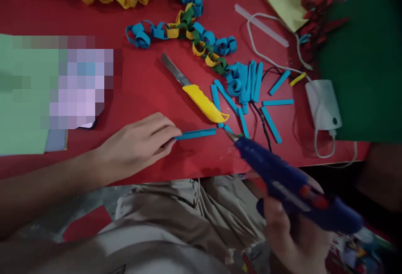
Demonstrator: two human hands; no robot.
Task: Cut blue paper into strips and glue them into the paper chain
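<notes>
In the head view, your left hand (138, 146) holds one end of a blue paper strip (199, 133) between closed fingers, and the strip lies low over the red table (141, 94). Your right hand (292, 228) is wrapped around a dark blue glue gun (282, 169); its metal tip points to the left, near the free end of the strip. Just above this strip you have a yellow cutter (204, 103) with its blade out. More blue strips (271, 124) lie to the right of the cutter, and the paper chain (204, 48) of blue, yellow and green loops is behind them.
</notes>
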